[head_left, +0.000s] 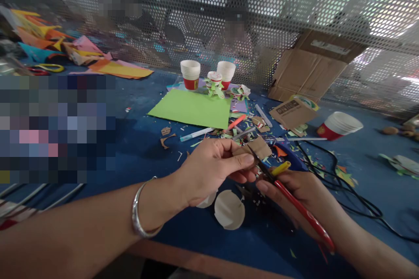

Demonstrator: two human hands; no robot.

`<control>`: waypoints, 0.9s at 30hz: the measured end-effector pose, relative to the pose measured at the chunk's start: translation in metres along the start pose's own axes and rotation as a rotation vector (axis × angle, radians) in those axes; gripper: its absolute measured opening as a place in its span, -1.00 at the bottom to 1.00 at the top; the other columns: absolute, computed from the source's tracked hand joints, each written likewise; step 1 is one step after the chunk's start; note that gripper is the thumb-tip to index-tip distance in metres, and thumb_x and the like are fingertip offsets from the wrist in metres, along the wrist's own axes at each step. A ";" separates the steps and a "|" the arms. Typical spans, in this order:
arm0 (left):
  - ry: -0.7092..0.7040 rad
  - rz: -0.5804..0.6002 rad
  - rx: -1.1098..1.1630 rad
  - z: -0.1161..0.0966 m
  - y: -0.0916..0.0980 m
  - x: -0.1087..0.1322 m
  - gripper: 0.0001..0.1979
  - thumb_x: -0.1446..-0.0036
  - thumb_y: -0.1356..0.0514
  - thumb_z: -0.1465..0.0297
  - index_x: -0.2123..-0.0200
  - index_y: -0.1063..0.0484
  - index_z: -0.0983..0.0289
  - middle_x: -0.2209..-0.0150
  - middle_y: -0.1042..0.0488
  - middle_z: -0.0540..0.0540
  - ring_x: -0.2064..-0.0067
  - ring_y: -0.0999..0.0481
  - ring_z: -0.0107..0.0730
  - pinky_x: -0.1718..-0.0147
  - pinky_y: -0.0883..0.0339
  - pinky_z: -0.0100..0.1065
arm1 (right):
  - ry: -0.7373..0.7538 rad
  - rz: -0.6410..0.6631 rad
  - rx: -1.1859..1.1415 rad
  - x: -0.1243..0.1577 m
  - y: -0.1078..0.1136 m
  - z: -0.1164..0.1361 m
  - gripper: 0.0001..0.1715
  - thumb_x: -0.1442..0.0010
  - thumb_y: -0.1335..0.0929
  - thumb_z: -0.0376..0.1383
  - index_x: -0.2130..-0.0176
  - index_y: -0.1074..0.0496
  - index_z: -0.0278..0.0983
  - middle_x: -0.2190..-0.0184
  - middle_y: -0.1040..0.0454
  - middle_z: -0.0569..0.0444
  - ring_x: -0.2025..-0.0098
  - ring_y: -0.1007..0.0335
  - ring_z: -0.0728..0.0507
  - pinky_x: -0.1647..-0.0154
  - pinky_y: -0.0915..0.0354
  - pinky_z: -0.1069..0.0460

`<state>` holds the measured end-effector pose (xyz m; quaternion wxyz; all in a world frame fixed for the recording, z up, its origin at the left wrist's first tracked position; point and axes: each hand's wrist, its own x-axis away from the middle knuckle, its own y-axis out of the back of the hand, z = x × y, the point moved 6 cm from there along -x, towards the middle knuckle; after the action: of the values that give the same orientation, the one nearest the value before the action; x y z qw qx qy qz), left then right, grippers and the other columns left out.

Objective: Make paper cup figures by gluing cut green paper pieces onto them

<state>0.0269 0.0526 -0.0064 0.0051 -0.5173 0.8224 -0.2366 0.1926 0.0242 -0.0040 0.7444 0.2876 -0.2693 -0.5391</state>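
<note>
My left hand (209,170), with a silver bangle at the wrist, pinches a small piece of brown cardboard (262,147) between thumb and fingers. My right hand (294,192) is closed around red-handled scissors (304,211). Their dark blades point up and left, touching or overlapping the cardboard near my left fingertips; I cannot tell whether they cut into it. A yellow tube (281,168) shows right behind my right fingers, and whether it is held is unclear. Below my hands lies a round white paper disc (229,210), with another pale piece partly hidden by my left hand.
A green sheet (193,109) lies ahead, with stacked paper cups (190,74) behind it. Markers (235,123) and paper scraps litter the middle. At right are a tipped cup stack (340,125), a black cable (327,172) and cardboard (309,69). Coloured paper (121,69) lies far left.
</note>
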 end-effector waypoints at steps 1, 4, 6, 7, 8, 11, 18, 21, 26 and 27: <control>0.019 -0.006 0.009 0.001 0.000 0.000 -0.82 -0.22 -0.35 0.46 0.43 -0.50 0.38 0.47 -0.61 0.07 0.45 -0.56 -0.56 0.42 -0.39 -0.53 | -0.006 0.005 0.007 0.001 -0.001 0.000 -0.36 -0.26 -0.37 0.14 0.61 -0.31 -0.21 0.71 -0.24 0.19 0.64 -0.10 0.01 0.65 -0.02 0.08; 0.070 -0.035 0.023 0.003 0.002 0.000 -0.81 -0.22 -0.35 0.48 0.44 -0.49 0.39 0.45 -0.62 0.09 0.46 -0.58 -0.55 0.42 -0.42 -0.53 | -0.023 0.024 0.002 0.002 -0.004 0.000 -0.38 -0.31 -0.34 0.13 0.60 -0.33 -0.18 0.80 -0.27 0.21 0.73 -0.16 0.00 0.70 -0.06 0.08; 0.088 -0.039 0.024 0.004 0.002 0.001 -0.82 -0.21 -0.35 0.50 0.44 -0.48 0.39 0.46 -0.62 0.09 0.47 -0.58 -0.55 0.43 -0.43 -0.53 | -0.021 0.014 0.009 0.002 -0.005 0.001 -0.38 -0.31 -0.34 0.14 0.59 -0.35 -0.18 0.82 -0.29 0.21 0.76 -0.17 0.00 0.72 -0.07 0.09; 0.094 -0.034 0.026 0.004 0.002 0.001 -0.83 -0.21 -0.35 0.51 0.43 -0.48 0.40 0.46 -0.62 0.09 0.48 -0.59 -0.55 0.43 -0.44 -0.53 | -0.019 0.005 0.019 0.002 -0.005 0.001 -0.38 -0.31 -0.34 0.15 0.59 -0.36 -0.18 0.82 -0.29 0.20 0.76 -0.18 0.00 0.73 -0.07 0.09; 0.098 -0.027 0.030 0.004 0.002 0.001 -0.84 -0.20 -0.35 0.51 0.43 -0.49 0.40 0.46 -0.62 0.09 0.48 -0.59 -0.54 0.43 -0.45 -0.53 | -0.022 0.000 0.029 0.002 -0.005 0.000 -0.37 -0.30 -0.34 0.16 0.59 -0.37 -0.18 0.82 -0.29 0.20 0.77 -0.18 0.00 0.73 -0.07 0.09; 0.107 -0.008 0.052 0.006 0.001 0.001 -0.83 -0.17 -0.38 0.49 0.43 -0.49 0.40 0.46 -0.62 0.09 0.49 -0.60 -0.52 0.45 -0.46 -0.54 | -0.033 -0.001 0.055 0.003 -0.006 -0.003 -0.35 -0.29 -0.34 0.17 0.61 -0.34 -0.18 0.83 -0.26 0.22 0.76 -0.16 0.01 0.73 -0.04 0.09; 0.122 -0.003 0.105 0.008 0.000 -0.001 -0.82 -0.18 -0.37 0.49 0.46 -0.53 0.41 0.44 -0.63 0.11 0.49 -0.61 -0.55 0.45 -0.49 -0.58 | -0.013 -0.007 0.081 0.003 -0.004 -0.001 -0.35 -0.31 -0.32 0.16 0.61 -0.33 -0.17 0.80 -0.29 0.20 0.73 -0.19 0.00 0.71 -0.06 0.10; 0.116 0.026 0.116 0.009 -0.001 -0.001 -0.83 -0.18 -0.37 0.49 0.45 -0.53 0.41 0.44 -0.63 0.11 0.48 -0.61 -0.54 0.46 -0.49 -0.59 | 0.002 -0.010 0.075 0.003 -0.005 0.001 -0.37 -0.35 -0.30 0.12 0.61 -0.34 -0.17 0.81 -0.29 0.20 0.74 -0.20 0.00 0.71 -0.08 0.09; 0.122 0.060 0.127 0.013 -0.002 -0.001 -0.83 -0.18 -0.37 0.48 0.45 -0.53 0.40 0.42 -0.63 0.12 0.46 -0.62 -0.52 0.44 -0.50 -0.58 | 0.053 -0.068 0.142 0.000 -0.001 0.001 -0.40 -0.31 -0.30 0.09 0.61 -0.34 -0.18 0.70 -0.31 0.18 0.67 -0.13 0.01 0.70 0.02 0.07; 0.126 0.060 0.127 0.013 -0.002 -0.002 -0.82 -0.18 -0.38 0.47 0.45 -0.53 0.40 0.42 -0.63 0.12 0.46 -0.62 -0.52 0.43 -0.50 -0.58 | 0.063 -0.073 0.159 0.000 -0.001 0.001 -0.40 -0.30 -0.30 0.07 0.63 -0.30 -0.18 0.71 -0.29 0.18 0.67 -0.11 0.01 0.69 0.03 0.07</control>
<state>0.0325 0.0482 -0.0180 -0.0066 -0.4753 0.8196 -0.3200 0.1914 0.0235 -0.0038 0.7070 0.3722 -0.2772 -0.5336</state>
